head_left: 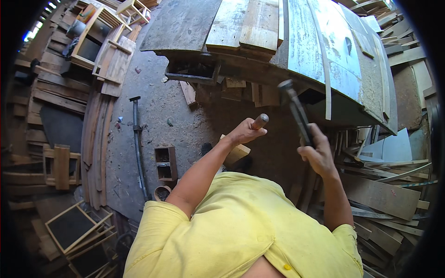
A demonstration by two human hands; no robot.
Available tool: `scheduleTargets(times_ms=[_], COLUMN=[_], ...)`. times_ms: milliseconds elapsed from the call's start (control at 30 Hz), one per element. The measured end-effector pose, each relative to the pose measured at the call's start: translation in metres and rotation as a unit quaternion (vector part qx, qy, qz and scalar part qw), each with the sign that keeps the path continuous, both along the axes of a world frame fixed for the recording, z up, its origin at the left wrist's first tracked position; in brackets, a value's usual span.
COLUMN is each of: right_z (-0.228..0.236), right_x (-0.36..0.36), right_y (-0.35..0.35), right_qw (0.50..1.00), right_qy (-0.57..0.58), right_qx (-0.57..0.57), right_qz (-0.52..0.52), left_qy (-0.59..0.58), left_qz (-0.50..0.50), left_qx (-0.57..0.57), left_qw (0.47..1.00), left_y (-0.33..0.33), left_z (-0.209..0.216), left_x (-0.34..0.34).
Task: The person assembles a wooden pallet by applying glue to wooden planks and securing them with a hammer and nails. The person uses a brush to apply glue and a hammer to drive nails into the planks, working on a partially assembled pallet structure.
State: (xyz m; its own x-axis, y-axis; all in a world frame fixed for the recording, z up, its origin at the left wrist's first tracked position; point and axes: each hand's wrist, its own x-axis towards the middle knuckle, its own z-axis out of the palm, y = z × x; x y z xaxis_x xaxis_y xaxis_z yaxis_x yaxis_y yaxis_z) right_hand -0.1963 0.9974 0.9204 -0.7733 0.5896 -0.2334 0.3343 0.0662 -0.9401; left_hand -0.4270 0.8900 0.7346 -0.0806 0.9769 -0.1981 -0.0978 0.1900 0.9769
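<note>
My left hand [244, 133] is closed around a tool with a round wooden handle [261, 121]. Its blunt end points up and away from me, and the tool's lower part is hidden. My right hand [318, 150] grips a hammer [296, 109] by its dark handle. The hammer is raised and slanted, its metal head up and to the left, apart from the handle in my left hand. Below my left hand and forearm, a pale wooden block [238, 154] shows in part.
Ahead stands a bench [181, 28] with boards [245, 23], a circular saw blade [348, 45] and an open drawer [192, 74]. Lumber [378, 192] is heaped at right. A metal bar clamp [136, 127] and small wooden box [165, 163] lie at left, near stacked planks [95, 148].
</note>
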Motion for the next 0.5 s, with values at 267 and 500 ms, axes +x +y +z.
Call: scheduleTargets(times_ms=[267, 500], right_z=[-0.015, 0.021], right_x=[-0.021, -0.012], right_y=[-0.017, -0.011], right_qw=[0.932, 0.988], right_qy=[-0.268, 0.053], right_qx=[0.219, 0.066], right_qz=[0.104, -0.127], left_qy=[-0.031, -0.038], left_qz=[-0.002, 0.008], left_qx=[-0.010, -0.010], left_qw=[0.999, 0.999], left_y=[-0.002, -0.005], left_z=[0.002, 0.001], left_x=[0.003, 0.004])
